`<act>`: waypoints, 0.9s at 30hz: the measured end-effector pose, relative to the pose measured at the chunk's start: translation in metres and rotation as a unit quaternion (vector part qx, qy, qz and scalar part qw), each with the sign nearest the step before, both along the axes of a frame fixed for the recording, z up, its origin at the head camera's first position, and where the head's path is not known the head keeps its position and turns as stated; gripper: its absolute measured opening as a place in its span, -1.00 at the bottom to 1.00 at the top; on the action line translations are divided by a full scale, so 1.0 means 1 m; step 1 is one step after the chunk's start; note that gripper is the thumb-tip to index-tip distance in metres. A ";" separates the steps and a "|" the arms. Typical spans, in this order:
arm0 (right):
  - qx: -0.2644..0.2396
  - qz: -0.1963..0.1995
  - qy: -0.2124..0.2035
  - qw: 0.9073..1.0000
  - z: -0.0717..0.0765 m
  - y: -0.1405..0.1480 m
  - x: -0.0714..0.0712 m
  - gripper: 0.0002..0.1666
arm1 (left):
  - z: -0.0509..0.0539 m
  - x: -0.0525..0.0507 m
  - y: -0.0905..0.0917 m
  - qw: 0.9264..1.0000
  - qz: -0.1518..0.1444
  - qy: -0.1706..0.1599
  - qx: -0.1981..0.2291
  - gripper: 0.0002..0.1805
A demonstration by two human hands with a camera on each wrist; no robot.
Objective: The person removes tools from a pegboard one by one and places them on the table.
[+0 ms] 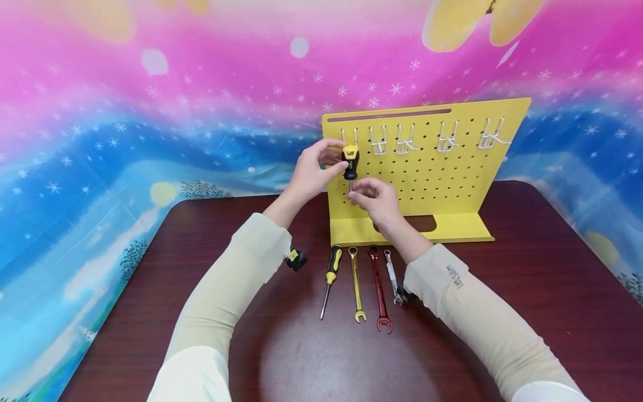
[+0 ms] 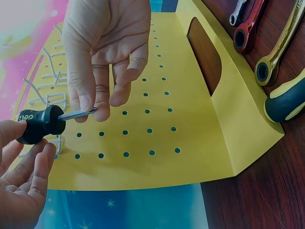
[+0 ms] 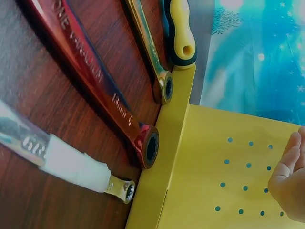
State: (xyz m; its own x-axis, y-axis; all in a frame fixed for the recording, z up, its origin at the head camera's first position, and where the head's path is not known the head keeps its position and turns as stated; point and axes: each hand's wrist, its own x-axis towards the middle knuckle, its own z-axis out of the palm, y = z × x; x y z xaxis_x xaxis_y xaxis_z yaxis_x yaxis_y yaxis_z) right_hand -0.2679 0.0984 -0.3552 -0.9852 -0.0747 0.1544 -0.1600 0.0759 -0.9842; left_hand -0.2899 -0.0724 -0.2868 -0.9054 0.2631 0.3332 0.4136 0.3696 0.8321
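Observation:
A stubby screwdriver (image 1: 350, 162) with a black and yellow handle is held upright, tip down, before the left end of the yellow pegboard (image 1: 427, 184). My left hand (image 1: 312, 170) grips its handle between thumb and fingers. My right hand (image 1: 382, 205) pinches the short metal shaft (image 2: 74, 114) lower down, between thumb and forefinger. In the left wrist view the right hand (image 2: 112, 43) shows its palm side, its thumb on the shaft near the tip. Only part of the right hand (image 3: 289, 183) enters the right wrist view, where the screwdriver is out of sight. White double hooks (image 1: 379, 142) line the board's top.
On the dark wooden table (image 1: 201, 290), before the board, lie a longer yellow-black screwdriver (image 1: 332, 271), a gold wrench (image 1: 356, 285), a red wrench (image 1: 379, 290) and a small silver wrench (image 1: 391, 273) with a white wrap. A patterned cloth (image 1: 226, 128) hangs behind.

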 end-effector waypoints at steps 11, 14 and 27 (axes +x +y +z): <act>-0.013 0.011 0.018 1.000 0.005 -0.005 0.011 -0.81 | 0.002 0.005 -0.005 1.000 -0.010 0.013 0.005 -0.61; -0.013 0.014 0.020 1.000 0.007 -0.007 0.014 -0.82 | 0.003 0.006 -0.007 1.000 -0.011 0.016 0.007 -0.62; -0.026 0.033 0.044 0.998 0.014 -0.007 0.024 -0.77 | 0.008 0.015 -0.009 0.999 -0.021 0.023 0.015 -0.62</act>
State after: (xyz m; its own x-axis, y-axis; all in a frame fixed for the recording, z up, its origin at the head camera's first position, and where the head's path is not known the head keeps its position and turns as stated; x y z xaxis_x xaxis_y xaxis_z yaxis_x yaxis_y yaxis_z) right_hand -0.2437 0.0917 -0.3417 -0.9611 -0.1282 0.2448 -0.2482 0.0107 -0.9687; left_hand -0.2746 -0.0813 -0.2786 -0.8776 0.2893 0.3823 0.4658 0.3258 0.8227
